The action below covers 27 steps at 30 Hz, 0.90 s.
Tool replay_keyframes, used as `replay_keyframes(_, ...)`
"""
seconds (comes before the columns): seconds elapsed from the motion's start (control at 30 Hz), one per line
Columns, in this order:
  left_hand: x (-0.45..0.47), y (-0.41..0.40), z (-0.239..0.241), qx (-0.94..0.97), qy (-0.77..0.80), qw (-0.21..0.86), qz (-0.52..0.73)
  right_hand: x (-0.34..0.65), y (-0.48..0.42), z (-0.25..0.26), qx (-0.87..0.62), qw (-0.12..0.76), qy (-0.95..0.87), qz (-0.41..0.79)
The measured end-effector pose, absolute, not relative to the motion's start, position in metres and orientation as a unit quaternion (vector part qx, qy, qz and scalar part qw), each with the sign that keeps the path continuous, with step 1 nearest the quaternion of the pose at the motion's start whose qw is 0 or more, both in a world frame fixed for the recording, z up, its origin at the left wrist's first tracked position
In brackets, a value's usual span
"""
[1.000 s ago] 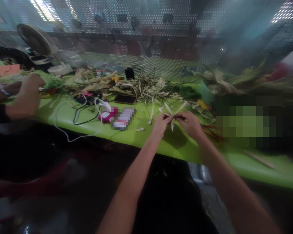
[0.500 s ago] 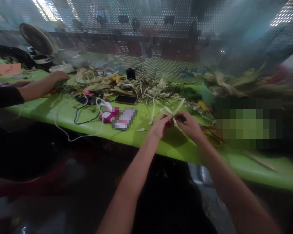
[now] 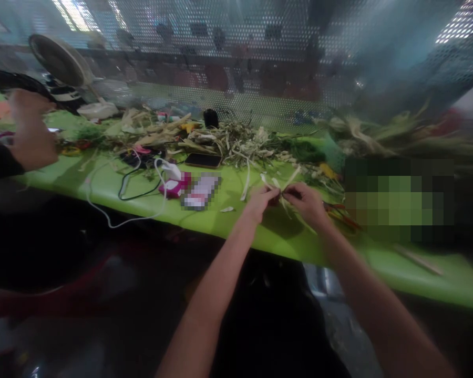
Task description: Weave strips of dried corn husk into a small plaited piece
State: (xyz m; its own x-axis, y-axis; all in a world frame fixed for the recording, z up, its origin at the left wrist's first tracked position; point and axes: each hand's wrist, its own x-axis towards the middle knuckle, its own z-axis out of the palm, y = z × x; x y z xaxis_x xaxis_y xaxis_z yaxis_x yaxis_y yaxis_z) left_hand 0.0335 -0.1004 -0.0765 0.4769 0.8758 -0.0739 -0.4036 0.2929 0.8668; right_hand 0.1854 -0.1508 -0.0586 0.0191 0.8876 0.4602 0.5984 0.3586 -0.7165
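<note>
Pale yellow-green strips, perhaps dried leaf or husk, cross between my two hands above the front of the green table. My left hand pinches them from the left, its fingertips close to those of the other hand. From the right, my right hand is closed on the same strips. Some ends stick up over the fingers and others hang down below. The exact crossing point is partly hidden by my fingertips. A loose pale strip lies on the table left of my hands.
Heaped dry leaf scraps run along the back of the green table. A dark phone, a blurred-out phone and a white cable lie leftward. Orange-handled scissors are at right. A co-worker's arm reaches in beside a fan.
The strips between my fingers have shifted; the loop at the upper left now shows as separate short ends. My hands stay in nearly the same place. The co-worker's hand has lifted and moved left.
</note>
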Motion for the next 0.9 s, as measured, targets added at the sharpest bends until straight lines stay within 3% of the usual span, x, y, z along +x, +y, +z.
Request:
replay_keyframes(0.2, 0.034, -0.108, -0.069, 0.346, 0.246, 0.798, 0.429, 0.183, -0.148, -0.055, -0.528, 0.523, -0.606, 0.285)
replay_keyframes(0.43, 0.038, -0.106, -0.073, 0.413, 0.298, 0.726, 0.463, 0.184, -0.147, -0.059, -0.54, 0.52, -0.59, 0.299)
replay_keyframes(0.67, 0.038, -0.1, -0.078, 0.463, 0.369, 0.644, 0.484, 0.181, -0.155, -0.052, -0.532, 0.467, -0.706, -0.006)
replay_keyframes(0.9, 0.04, -0.101, -0.077, 0.456, 0.355, 0.657, 0.484, 0.18, -0.157, -0.055, -0.494, 0.398, -0.767, -0.1)
